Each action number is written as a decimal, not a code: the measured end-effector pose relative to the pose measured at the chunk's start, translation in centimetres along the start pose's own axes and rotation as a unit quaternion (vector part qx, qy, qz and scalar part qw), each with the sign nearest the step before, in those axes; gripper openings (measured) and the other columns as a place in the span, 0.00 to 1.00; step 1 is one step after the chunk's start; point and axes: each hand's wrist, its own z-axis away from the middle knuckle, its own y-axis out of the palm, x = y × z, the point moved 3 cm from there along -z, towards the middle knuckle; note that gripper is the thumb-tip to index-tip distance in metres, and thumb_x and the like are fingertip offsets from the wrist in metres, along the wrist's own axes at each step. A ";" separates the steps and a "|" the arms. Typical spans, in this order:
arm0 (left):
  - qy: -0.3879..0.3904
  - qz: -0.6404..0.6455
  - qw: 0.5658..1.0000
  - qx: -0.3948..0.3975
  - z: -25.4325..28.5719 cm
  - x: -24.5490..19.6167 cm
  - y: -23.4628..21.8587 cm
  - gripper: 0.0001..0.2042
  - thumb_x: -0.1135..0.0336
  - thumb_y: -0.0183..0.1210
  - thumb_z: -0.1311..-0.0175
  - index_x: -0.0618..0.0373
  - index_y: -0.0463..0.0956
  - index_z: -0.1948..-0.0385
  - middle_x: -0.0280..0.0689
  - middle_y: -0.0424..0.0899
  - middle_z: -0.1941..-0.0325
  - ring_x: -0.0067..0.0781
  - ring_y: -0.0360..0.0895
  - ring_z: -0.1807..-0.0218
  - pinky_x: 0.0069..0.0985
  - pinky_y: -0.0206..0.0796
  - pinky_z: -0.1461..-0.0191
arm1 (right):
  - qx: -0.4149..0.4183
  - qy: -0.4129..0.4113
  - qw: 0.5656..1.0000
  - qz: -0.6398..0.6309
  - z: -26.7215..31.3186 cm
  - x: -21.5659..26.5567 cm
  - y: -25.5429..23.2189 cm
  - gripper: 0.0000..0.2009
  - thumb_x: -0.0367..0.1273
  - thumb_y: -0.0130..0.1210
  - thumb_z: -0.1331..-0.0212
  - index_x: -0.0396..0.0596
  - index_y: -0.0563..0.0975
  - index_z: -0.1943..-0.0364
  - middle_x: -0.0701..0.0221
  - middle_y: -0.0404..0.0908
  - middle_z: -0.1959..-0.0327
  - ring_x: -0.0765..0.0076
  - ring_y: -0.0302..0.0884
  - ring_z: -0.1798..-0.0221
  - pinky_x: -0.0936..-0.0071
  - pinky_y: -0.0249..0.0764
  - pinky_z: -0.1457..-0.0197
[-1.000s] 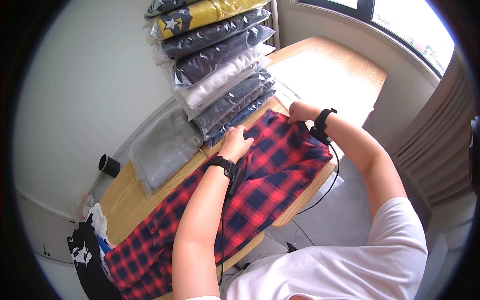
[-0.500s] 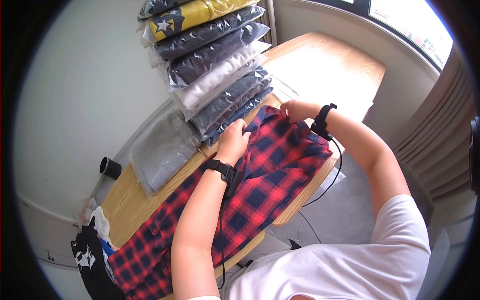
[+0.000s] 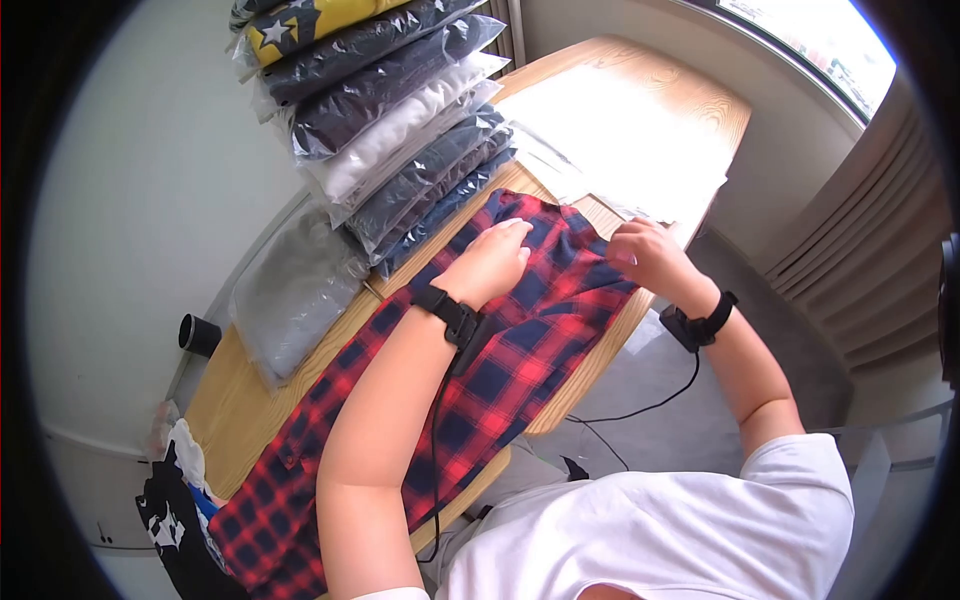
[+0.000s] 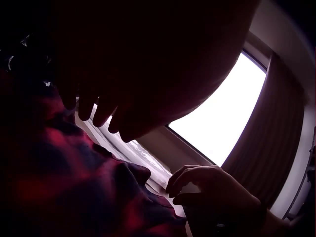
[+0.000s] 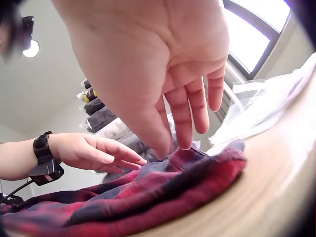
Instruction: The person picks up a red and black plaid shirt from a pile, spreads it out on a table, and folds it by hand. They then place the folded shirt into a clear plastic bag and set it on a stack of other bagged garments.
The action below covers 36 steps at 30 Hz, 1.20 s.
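Observation:
A red and navy plaid shirt (image 3: 545,370) lies lengthwise along the wooden table, its folded upper end toward the window. My left hand (image 3: 490,264) is over the upper part of the shirt, and its fingers look straight and loose in the right wrist view. At the shirt's right-hand upper edge hovers my right hand (image 3: 658,262). Its fingers (image 5: 182,116) hang downward, slightly bent, with the tips close over the plaid cloth. Nothing shows in its palm. In the left wrist view the left hand (image 4: 148,84) is a dark shape above the cloth.
Bagged folded garments (image 3: 400,130) stand in a tall stack beyond the shirt. A flat grey bagged garment (image 3: 300,300) lies left of them, near a black cup (image 3: 199,335). Clear plastic bags (image 5: 261,108) lie toward the window. Black clothing (image 3: 170,520) hangs at the table's left end.
My right hand has let go of the shirt's far upper edge and come nearer along the shoulder. The left hand's fingers have straightened from their bent hold. The head view has shifted slightly.

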 end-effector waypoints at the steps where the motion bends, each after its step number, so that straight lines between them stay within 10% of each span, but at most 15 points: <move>1: -0.013 0.006 0.999 0.030 -0.8 0.3 1.3 0.20 0.69 0.49 0.36 0.66 0.65 0.43 0.53 0.67 0.37 0.48 0.62 0.33 0.35 0.54 0.30 | -0.007 0.026 0.999 -0.045 1.0 0.2 0.4 0.02 0.26 0.58 0.49 0.44 0.77 0.72 0.68 0.77 0.69 0.58 0.72 0.60 0.67 0.70 0.54; 7: -0.180 -0.038 0.970 0.159 -4.7 2.1 5.4 0.28 0.51 0.41 0.30 0.43 0.47 0.30 0.40 0.39 0.23 0.49 0.34 0.24 0.45 0.34 0.25 | -0.044 0.042 0.997 -0.054 3.2 -1.3 2.5 0.06 0.32 0.58 0.46 0.42 0.79 0.72 0.66 0.77 0.70 0.58 0.73 0.61 0.66 0.71 0.55; 16: -0.258 -0.083 0.948 0.167 -5.2 0.9 5.4 0.32 0.44 0.44 0.33 0.34 0.45 0.29 0.34 0.31 0.23 0.50 0.24 0.24 0.58 0.36 0.28 | 0.029 0.104 0.994 0.009 3.6 -1.3 1.9 0.09 0.35 0.59 0.48 0.44 0.79 0.77 0.69 0.78 0.74 0.59 0.73 0.61 0.64 0.69 0.54; 22: -0.098 -0.068 0.992 0.035 -2.3 -0.4 2.0 0.27 0.54 0.46 0.32 0.52 0.55 0.34 0.47 0.56 0.29 0.52 0.49 0.27 0.46 0.44 0.27 | 0.042 0.099 0.994 0.016 3.3 -1.5 1.7 0.09 0.35 0.58 0.48 0.45 0.79 0.77 0.68 0.78 0.75 0.58 0.73 0.61 0.65 0.68 0.53; 26: -0.025 -0.035 0.998 -0.044 4.2 -2.3 -4.1 0.21 0.61 0.50 0.35 0.61 0.68 0.44 0.50 0.70 0.39 0.46 0.65 0.36 0.35 0.54 0.32 | 0.250 0.074 0.965 -0.018 0.2 -1.4 -1.2 0.08 0.34 0.57 0.48 0.42 0.80 0.73 0.62 0.79 0.74 0.53 0.76 0.65 0.63 0.70 0.58; 28: -0.135 -0.049 0.990 -0.009 9.9 -1.5 -8.6 0.20 0.61 0.51 0.35 0.62 0.69 0.44 0.50 0.72 0.41 0.45 0.67 0.38 0.34 0.56 0.34 | 0.358 0.078 0.930 0.019 -2.7 0.2 -2.8 0.09 0.35 0.57 0.48 0.43 0.80 0.70 0.63 0.81 0.72 0.56 0.78 0.65 0.65 0.72 0.60; 32: -0.291 -0.036 0.956 0.027 15.8 3.3 -10.2 0.21 0.63 0.52 0.35 0.63 0.67 0.43 0.50 0.73 0.42 0.45 0.68 0.38 0.33 0.59 0.35 | 0.299 -0.060 0.952 -0.011 -10.3 0.5 -0.2 0.09 0.34 0.56 0.49 0.45 0.80 0.68 0.65 0.82 0.70 0.60 0.78 0.67 0.68 0.73 0.61; 36: -0.268 0.144 0.953 0.005 16.5 6.8 -7.1 0.25 0.62 0.54 0.38 0.63 0.63 0.40 0.52 0.69 0.39 0.50 0.66 0.37 0.35 0.57 0.33 | 0.291 -0.107 0.950 -0.026 -14.9 -1.6 6.1 0.08 0.31 0.54 0.52 0.46 0.81 0.71 0.64 0.81 0.75 0.59 0.78 0.71 0.66 0.72 0.66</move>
